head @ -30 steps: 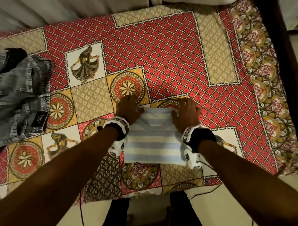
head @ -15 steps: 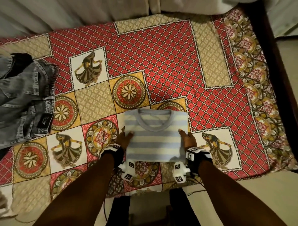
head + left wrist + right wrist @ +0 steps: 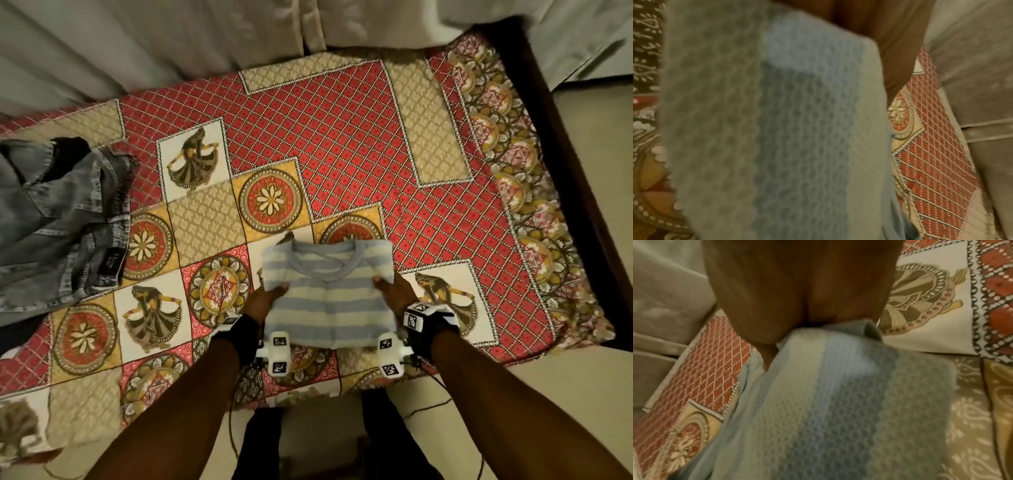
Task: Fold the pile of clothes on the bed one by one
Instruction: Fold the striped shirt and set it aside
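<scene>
Bed [image 3: 342,144]: shirt [image 3: 329,301] between gripping hands.

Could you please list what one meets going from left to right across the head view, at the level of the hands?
grey jeans → left hand → folded striped shirt → right hand → bedspread's floral border → dark bed frame

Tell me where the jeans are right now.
In the head view, the jeans lie crumpled at the bed's left edge, well left of the striped shirt held in both hands.

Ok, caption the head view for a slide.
Both hands, left hand and right hand, grip a folded striped top.
</scene>
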